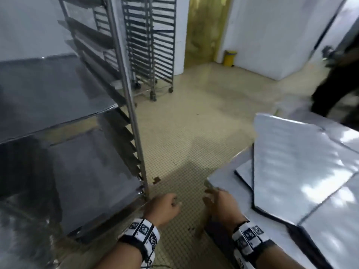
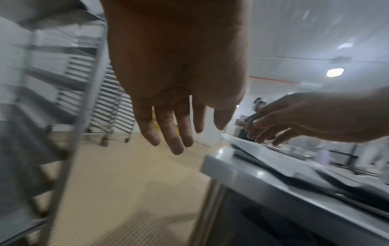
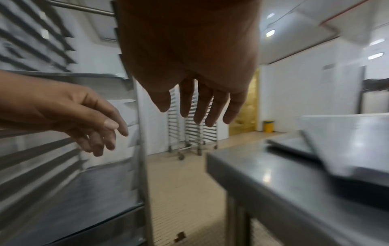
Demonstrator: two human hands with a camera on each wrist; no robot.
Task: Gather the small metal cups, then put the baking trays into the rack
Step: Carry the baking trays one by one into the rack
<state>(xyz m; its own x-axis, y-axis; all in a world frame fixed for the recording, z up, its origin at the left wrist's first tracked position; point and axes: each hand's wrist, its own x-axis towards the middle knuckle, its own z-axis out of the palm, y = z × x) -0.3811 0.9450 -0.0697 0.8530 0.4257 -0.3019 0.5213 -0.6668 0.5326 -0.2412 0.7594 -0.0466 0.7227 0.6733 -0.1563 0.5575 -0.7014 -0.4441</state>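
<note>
Several flat metal baking trays (image 1: 291, 162) lie stacked askew on the steel table (image 1: 219, 177) at the right. On the left stands a tall steel rack (image 1: 134, 113) with trays (image 1: 87, 181) resting on its rails. My left hand (image 1: 172, 202) hangs beside the rack's front post, fingers relaxed and holding nothing; the left wrist view shows its fingers (image 2: 174, 133) straight. My right hand (image 1: 209, 197) reaches to the table's near corner, its fingers (image 3: 200, 108) spread and empty. Whether it touches the table or a tray is unclear. No small metal cups show in any view.
A strip of tiled floor (image 1: 184, 133) separates the rack from the table. Empty wheeled racks (image 1: 151, 45) stand at the back wall beside a yellow doorway (image 1: 204, 30) and a yellow bin (image 1: 229, 58). A person in dark clothes (image 1: 334, 84) stands beyond the table, far right.
</note>
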